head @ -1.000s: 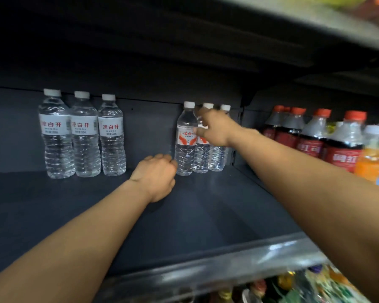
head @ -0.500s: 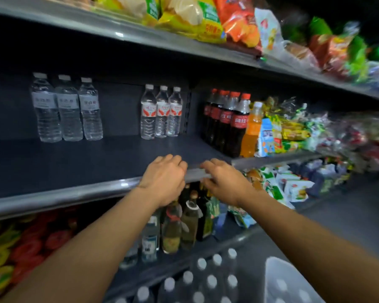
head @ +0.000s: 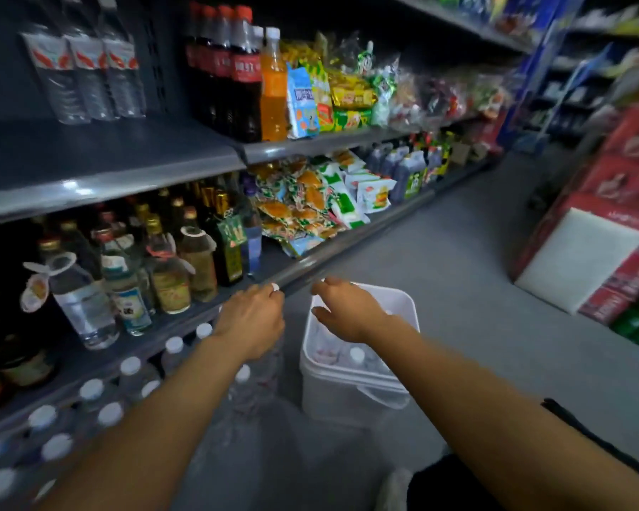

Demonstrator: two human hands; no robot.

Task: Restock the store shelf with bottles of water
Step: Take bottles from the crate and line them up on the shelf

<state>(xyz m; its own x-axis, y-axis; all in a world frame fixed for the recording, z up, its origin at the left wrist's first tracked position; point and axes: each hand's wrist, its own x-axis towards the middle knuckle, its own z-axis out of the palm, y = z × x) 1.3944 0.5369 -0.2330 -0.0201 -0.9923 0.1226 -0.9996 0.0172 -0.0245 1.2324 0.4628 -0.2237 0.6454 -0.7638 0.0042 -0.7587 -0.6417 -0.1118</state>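
A white bin point(head: 351, 396) stands on the floor by the shelving, with capped water bottles point(head: 355, 354) inside. My right hand point(head: 347, 313) hovers over its opening, fingers spread and holding nothing. My left hand point(head: 253, 319) hangs left of the bin with loosely curled fingers, above a row of white-capped water bottles point(head: 130, 366) at floor level. I see nothing in its grip. Three red-labelled water bottles point(head: 85, 68) stand at the back of the dark shelf point(head: 107, 156), top left.
Cola bottles point(head: 237, 71) and an orange drink point(head: 273, 86) stand right of the water, then snack packets point(head: 347, 97). Oil and liquor bottles point(head: 170, 267) fill the shelf below. Red cartons point(head: 613, 230) are stacked across the grey aisle floor point(head: 458, 289).
Both hands left the shelf edge and dropped toward the floor. My view swung down and right, so the bin and the floor-level bottles now show.
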